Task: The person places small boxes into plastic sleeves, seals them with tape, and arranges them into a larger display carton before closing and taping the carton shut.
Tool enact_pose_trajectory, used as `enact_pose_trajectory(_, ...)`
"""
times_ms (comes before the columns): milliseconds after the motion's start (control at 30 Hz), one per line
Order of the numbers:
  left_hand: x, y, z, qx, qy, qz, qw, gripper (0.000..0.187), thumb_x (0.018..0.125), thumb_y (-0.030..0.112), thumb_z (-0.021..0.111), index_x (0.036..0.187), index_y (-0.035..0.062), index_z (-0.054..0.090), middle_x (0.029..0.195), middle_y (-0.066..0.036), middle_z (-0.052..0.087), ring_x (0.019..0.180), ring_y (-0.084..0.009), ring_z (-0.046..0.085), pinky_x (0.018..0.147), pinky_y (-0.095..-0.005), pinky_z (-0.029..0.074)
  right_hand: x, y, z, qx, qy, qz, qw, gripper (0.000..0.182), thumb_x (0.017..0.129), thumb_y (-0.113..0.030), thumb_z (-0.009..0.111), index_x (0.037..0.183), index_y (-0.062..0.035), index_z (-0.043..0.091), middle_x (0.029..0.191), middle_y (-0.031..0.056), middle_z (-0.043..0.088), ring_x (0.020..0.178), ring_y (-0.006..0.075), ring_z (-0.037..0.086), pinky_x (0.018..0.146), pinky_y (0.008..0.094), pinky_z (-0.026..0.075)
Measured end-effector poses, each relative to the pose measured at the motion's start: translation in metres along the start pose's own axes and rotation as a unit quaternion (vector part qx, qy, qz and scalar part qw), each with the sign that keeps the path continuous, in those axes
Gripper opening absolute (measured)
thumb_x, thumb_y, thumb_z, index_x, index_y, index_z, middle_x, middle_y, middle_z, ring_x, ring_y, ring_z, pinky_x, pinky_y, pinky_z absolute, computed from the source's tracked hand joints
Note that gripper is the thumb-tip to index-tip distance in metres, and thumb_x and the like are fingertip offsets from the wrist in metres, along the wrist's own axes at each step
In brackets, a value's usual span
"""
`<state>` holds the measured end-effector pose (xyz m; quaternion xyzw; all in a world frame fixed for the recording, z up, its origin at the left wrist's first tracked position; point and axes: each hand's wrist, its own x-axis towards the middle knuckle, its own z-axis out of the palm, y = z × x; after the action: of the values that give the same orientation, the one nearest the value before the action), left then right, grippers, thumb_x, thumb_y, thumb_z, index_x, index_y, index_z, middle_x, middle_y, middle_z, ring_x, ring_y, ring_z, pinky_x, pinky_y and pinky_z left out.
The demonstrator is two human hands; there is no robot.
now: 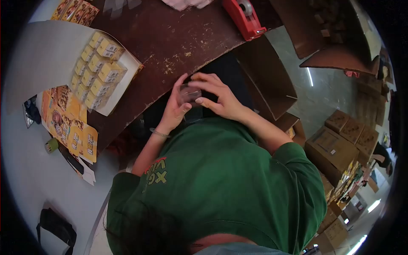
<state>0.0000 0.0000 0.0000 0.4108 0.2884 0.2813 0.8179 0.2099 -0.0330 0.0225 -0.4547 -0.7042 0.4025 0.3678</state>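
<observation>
A small clear plastic box [189, 94], seen dimly with a dark reddish tint through it, is held in front of my chest near the table edge. My left hand [173, 109] is curled around its left side, thumb in front and fingers behind; a bracelet circles that wrist. My right hand [221, 98] closes on the box from the right, with the thumb at its lower corner and the fingers over its top. Slight blur on the right fingers hides their exact contact. What the box contains cannot be made out.
On the brown table [170, 42], a white tray [114, 95] of stacked yellow small boxes [97, 70] stands left. A red tape dispenser [245, 19] sits at the far edge. Flattened orange printed cartons [70, 121] lie left. Open cardboard boxes [272, 80] and stacked cartons [333, 146] stand right.
</observation>
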Motion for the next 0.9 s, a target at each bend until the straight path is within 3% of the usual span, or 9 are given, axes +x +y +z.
enact_pose_trajectory(67,0.015,0.019,0.002,-0.003,-0.007,0.059,0.998,0.113,0.079,0.056,0.074,0.156,0.0101,0.005,0.131,-0.015,0.050,0.120,-0.0256,0.054,0.100,-0.0395,0.048,0.012,-0.007,0.015,0.241,0.113,0.129,0.955,0.075,0.084,-0.016,0.075,0.146,-0.0052,0.035,0.125,0.0140,0.059,0.120,0.0266,0.053,0.104,0.0385,0.042)
enact_pose_trajectory(167,0.035,0.036,0.001,-0.006,0.004,0.091,0.996,0.107,0.084,0.056,0.069,0.156,0.0099,0.005,0.133,-0.015,0.048,0.119,-0.0245,0.054,0.100,-0.0383,0.047,0.040,-0.028,-0.008,0.227,0.140,0.129,0.955,0.076,0.082,-0.015,0.077,0.145,-0.0040,0.035,0.121,0.0142,0.061,0.122,0.0248,0.053,0.105,0.0363,0.042)
enact_pose_trajectory(267,0.047,0.065,0.008,0.211,0.116,0.134,0.961,0.078,0.099,0.041,0.056,0.155,0.0062,0.015,0.135,-0.013,0.046,0.119,-0.0206,0.051,0.102,-0.0328,0.042,0.062,-0.038,-0.045,-0.115,0.189,-0.022,0.975,0.082,0.072,-0.012,0.079,0.143,-0.0051,0.038,0.115,0.0128,0.062,0.108,0.0299,0.058,0.096,0.0391,0.043)
enact_pose_trajectory(367,0.059,0.082,0.007,0.186,0.071,0.126,0.972,0.062,0.101,0.031,0.055,0.150,0.0026,0.030,0.131,-0.009,0.051,0.118,-0.0169,0.052,0.101,-0.0302,0.043,0.078,-0.030,-0.034,-0.195,0.098,-0.146,0.965,0.074,0.070,-0.009,0.074,0.137,-0.0076,0.044,0.114,0.0097,0.060,0.109,0.0272,0.057,0.095,0.0429,0.042)
enact_pose_trajectory(500,0.077,0.051,-0.015,-0.031,0.109,0.024,0.993,0.043,0.104,0.037,0.048,0.134,0.0066,0.048,0.127,-0.006,0.056,0.115,-0.0164,0.055,0.097,-0.0307,0.048,0.090,-0.015,-0.039,-0.334,0.068,-0.191,0.921,0.041,0.079,-0.020,0.071,0.117,-0.0093,0.059,0.116,0.0072,0.060,0.113,0.0267,0.056,0.104,0.0449,0.038)
enact_pose_trajectory(567,0.078,0.052,-0.022,-0.130,0.143,-0.017,0.981,0.037,0.104,0.040,0.046,0.124,0.0093,0.053,0.124,-0.008,0.056,0.110,-0.0210,0.057,0.089,-0.0362,0.051,0.097,-0.021,-0.085,-0.257,0.128,-0.200,0.937,0.038,0.080,-0.024,0.073,0.114,-0.0112,0.062,0.117,0.0078,0.061,0.111,0.0275,0.056,0.103,0.0455,0.038)
enact_pose_trajectory(667,0.077,0.062,-0.025,-0.209,0.128,-0.052,0.968,0.037,0.104,0.044,0.043,0.116,0.0113,0.056,0.119,-0.008,0.059,0.103,-0.0249,0.060,0.079,-0.0390,0.053,0.110,-0.006,-0.175,-0.277,0.223,-0.088,0.931,0.037,0.082,-0.024,0.074,0.115,-0.0099,0.065,0.117,0.0101,0.065,0.109,0.0300,0.059,0.098,0.0417,0.042)
enact_pose_trajectory(800,0.083,0.068,-0.026,-0.233,0.145,-0.080,0.958,0.048,0.102,0.053,0.040,0.114,0.0104,0.057,0.110,-0.008,0.062,0.092,-0.0245,0.064,0.071,-0.0369,0.052,0.122,0.110,-0.283,-0.310,0.312,0.136,0.888,0.039,0.086,-0.027,0.071,0.119,-0.0071,0.066,0.114,0.0161,0.068,0.110,0.0332,0.062,0.094,0.0391,0.050)
enact_pose_trajectory(900,0.088,0.064,-0.027,-0.236,0.148,-0.081,0.957,0.049,0.102,0.054,0.039,0.116,0.0107,0.056,0.111,-0.007,0.061,0.090,-0.0236,0.064,0.070,-0.0362,0.051,0.142,0.182,-0.339,-0.277,0.358,0.211,0.866,0.042,0.086,-0.030,0.071,0.120,-0.0056,0.065,0.115,0.0181,0.067,0.108,0.0326,0.064,0.091,0.0394,0.052)
